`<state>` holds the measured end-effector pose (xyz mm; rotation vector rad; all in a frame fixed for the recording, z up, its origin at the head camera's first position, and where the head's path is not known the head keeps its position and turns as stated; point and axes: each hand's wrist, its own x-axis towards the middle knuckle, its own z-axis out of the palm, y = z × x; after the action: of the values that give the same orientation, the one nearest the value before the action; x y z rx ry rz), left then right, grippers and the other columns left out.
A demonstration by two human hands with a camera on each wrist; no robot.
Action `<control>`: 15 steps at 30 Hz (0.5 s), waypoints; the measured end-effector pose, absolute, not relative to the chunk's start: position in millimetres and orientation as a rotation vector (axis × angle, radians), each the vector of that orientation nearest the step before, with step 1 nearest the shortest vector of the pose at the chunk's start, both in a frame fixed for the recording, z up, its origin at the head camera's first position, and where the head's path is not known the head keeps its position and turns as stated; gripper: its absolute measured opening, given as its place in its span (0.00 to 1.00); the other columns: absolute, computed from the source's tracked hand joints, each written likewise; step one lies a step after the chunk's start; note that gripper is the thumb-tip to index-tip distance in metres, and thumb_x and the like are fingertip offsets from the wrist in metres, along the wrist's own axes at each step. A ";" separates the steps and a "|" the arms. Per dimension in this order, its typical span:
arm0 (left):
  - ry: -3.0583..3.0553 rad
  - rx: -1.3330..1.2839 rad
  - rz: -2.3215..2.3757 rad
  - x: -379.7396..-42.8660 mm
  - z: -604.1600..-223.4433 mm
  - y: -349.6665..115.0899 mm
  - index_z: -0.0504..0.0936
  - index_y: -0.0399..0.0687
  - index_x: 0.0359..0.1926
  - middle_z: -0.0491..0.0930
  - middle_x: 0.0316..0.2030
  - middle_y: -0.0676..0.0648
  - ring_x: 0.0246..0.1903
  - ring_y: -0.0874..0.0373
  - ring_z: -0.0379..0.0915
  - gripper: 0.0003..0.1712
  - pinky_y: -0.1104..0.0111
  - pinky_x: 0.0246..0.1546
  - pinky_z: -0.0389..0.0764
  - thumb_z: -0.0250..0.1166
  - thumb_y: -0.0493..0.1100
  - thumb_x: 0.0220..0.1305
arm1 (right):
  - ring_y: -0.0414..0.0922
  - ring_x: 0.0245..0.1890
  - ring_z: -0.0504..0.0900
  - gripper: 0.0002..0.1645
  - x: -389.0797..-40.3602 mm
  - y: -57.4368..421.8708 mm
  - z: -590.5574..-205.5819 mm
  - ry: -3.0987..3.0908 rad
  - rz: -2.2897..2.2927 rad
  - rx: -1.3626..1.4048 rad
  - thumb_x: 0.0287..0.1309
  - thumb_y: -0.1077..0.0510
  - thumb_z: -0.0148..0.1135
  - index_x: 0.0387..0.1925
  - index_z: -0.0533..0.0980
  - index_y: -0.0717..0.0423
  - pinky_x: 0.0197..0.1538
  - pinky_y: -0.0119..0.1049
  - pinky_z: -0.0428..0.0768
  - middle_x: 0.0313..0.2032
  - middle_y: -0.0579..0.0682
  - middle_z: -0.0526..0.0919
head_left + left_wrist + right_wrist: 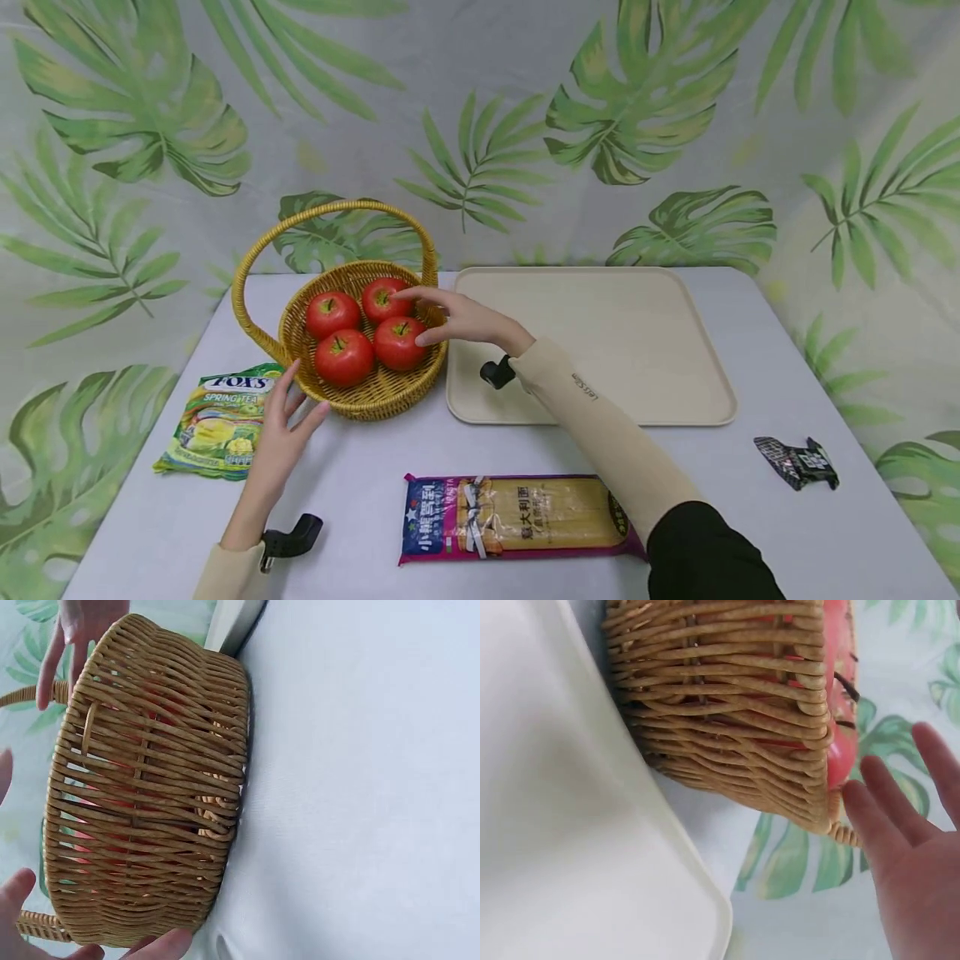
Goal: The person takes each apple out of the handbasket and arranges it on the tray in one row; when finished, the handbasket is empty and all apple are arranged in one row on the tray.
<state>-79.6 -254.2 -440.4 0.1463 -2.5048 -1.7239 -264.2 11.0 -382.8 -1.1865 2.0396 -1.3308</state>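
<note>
In the head view, a person's left hand (281, 427), spread, flanks a wicker basket (381, 406) of four red apples (343, 358) standing left of a beige tray (600, 350), the right hand (468, 318) splayed over the fruit. The left wrist view shows parted fingertips (174, 943) near the basket; the right wrist view, outstretched fingers (871, 819) beside its rim (821, 712).

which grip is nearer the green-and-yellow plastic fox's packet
Left: left grip is at the right edge of the packet; right grip is farther right, at the round golden wicker basket.
</note>
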 end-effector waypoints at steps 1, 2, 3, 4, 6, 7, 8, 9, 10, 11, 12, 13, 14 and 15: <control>-2.514 0.139 -1.754 -83.1 -441.5 -254.6 0.43 0.57 0.76 0.34 0.73 0.41 0.67 0.32 0.45 0.45 0.44 0.58 0.63 0.60 0.44 0.68 | 0.50 0.65 0.61 0.38 -266.1 6.9 -383.8 2.033 -1.299 -1.176 0.56 0.63 0.66 0.68 0.64 0.55 0.66 0.55 0.58 0.67 0.51 0.63; -2.522 0.138 -1.782 -86.2 -442.7 -254.9 0.41 0.59 0.76 0.32 0.73 0.41 0.68 0.31 0.43 0.46 0.41 0.58 0.61 0.61 0.45 0.67 | 0.50 0.66 0.60 0.38 -267.7 3.1 -384.6 2.027 -1.266 -1.166 0.56 0.62 0.65 0.68 0.63 0.55 0.66 0.54 0.57 0.67 0.51 0.62; -2.529 0.145 -1.801 -89.1 -443.6 -255.3 0.40 0.60 0.76 0.32 0.73 0.42 0.67 0.30 0.42 0.47 0.38 0.57 0.60 0.62 0.45 0.67 | 0.49 0.67 0.59 0.38 -268.8 -0.4 -384.8 2.034 -1.225 -1.146 0.56 0.61 0.66 0.68 0.64 0.53 0.67 0.52 0.57 0.68 0.49 0.62; -2.536 0.153 -1.817 -91.7 -444.4 -255.8 0.39 0.61 0.76 0.31 0.73 0.43 0.68 0.30 0.41 0.48 0.37 0.58 0.59 0.62 0.46 0.67 | 0.49 0.67 0.57 0.38 -269.8 -3.9 -384.9 2.033 -1.189 -1.133 0.56 0.61 0.65 0.68 0.64 0.51 0.67 0.50 0.58 0.68 0.49 0.61; -2.546 0.166 -1.834 -96.2 -445.5 -256.3 0.39 0.61 0.76 0.31 0.73 0.42 0.67 0.30 0.40 0.49 0.37 0.58 0.57 0.63 0.46 0.66 | 0.47 0.68 0.56 0.38 -271.1 -10.4 -384.6 2.031 -1.118 -1.117 0.56 0.61 0.65 0.68 0.64 0.49 0.66 0.47 0.59 0.68 0.48 0.59; -2.551 0.169 -1.832 -97.7 -445.9 -256.8 0.39 0.60 0.76 0.31 0.73 0.42 0.67 0.30 0.40 0.50 0.37 0.59 0.57 0.63 0.46 0.66 | 0.46 0.67 0.55 0.38 -271.7 -13.7 -384.5 2.028 -1.087 -1.110 0.56 0.61 0.64 0.68 0.64 0.49 0.65 0.46 0.61 0.69 0.48 0.59; -2.559 0.170 -1.827 -98.6 -445.9 -257.0 0.39 0.59 0.76 0.31 0.73 0.41 0.67 0.30 0.40 0.50 0.37 0.59 0.56 0.63 0.46 0.66 | 0.46 0.67 0.55 0.38 -271.8 -16.6 -384.1 2.027 -1.058 -1.107 0.56 0.61 0.64 0.68 0.65 0.49 0.65 0.44 0.62 0.69 0.49 0.58; -2.566 0.168 -1.822 -99.3 -445.7 -257.1 0.39 0.58 0.76 0.31 0.73 0.40 0.67 0.30 0.40 0.50 0.37 0.60 0.56 0.63 0.45 0.66 | 0.46 0.67 0.55 0.38 -271.8 -19.2 -383.5 2.035 -1.025 -1.101 0.55 0.61 0.64 0.68 0.65 0.48 0.64 0.43 0.63 0.69 0.49 0.58; -2.569 0.161 -1.819 -100.0 -445.7 -257.2 0.39 0.56 0.76 0.32 0.72 0.39 0.67 0.30 0.40 0.49 0.38 0.60 0.55 0.62 0.45 0.66 | 0.46 0.67 0.55 0.37 -272.0 -21.9 -383.4 2.035 -0.998 -1.105 0.55 0.61 0.63 0.67 0.66 0.49 0.63 0.42 0.64 0.69 0.49 0.57; -2.573 0.154 -1.813 -100.5 -445.8 -257.1 0.39 0.54 0.76 0.32 0.72 0.38 0.67 0.31 0.40 0.49 0.39 0.61 0.55 0.62 0.44 0.66 | 0.46 0.66 0.55 0.37 -272.1 -24.4 -383.4 2.042 -0.969 -1.107 0.54 0.61 0.63 0.67 0.66 0.50 0.62 0.42 0.65 0.69 0.50 0.57; -2.578 0.150 -1.809 -100.9 -445.9 -257.0 0.40 0.53 0.76 0.32 0.72 0.38 0.67 0.31 0.40 0.48 0.39 0.61 0.55 0.62 0.44 0.66 | 0.46 0.66 0.55 0.36 -272.0 -26.5 -383.2 2.054 -0.941 -1.102 0.54 0.61 0.63 0.67 0.67 0.50 0.62 0.42 0.66 0.69 0.50 0.56; -2.584 0.146 -1.804 -101.2 -446.2 -256.9 0.40 0.52 0.76 0.33 0.71 0.37 0.67 0.31 0.40 0.48 0.39 0.61 0.55 0.62 0.44 0.67 | 0.46 0.66 0.54 0.36 -271.9 -28.5 -383.3 2.068 -0.909 -1.101 0.54 0.61 0.63 0.66 0.68 0.50 0.61 0.42 0.66 0.69 0.51 0.56; -2.589 0.144 -1.802 -101.6 -446.5 -256.7 0.41 0.51 0.76 0.33 0.71 0.37 0.67 0.31 0.40 0.47 0.39 0.61 0.55 0.62 0.43 0.67 | 0.46 0.66 0.53 0.36 -271.7 -30.3 -383.5 2.085 -0.874 -1.097 0.54 0.61 0.63 0.66 0.68 0.50 0.61 0.42 0.66 0.69 0.51 0.55; -2.594 0.144 -1.799 -101.9 -447.3 -256.7 0.41 0.49 0.75 0.33 0.71 0.36 0.67 0.31 0.40 0.47 0.39 0.61 0.55 0.61 0.43 0.67 | 0.47 0.66 0.52 0.36 -271.4 -32.0 -383.9 2.103 -0.840 -1.088 0.54 0.61 0.63 0.66 0.68 0.49 0.62 0.42 0.65 0.69 0.52 0.54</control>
<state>-101.9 -256.7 -447.3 0.1444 -2.5940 -1.7989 -271.4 -32.0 -383.9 -1.0883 2.1031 -0.8399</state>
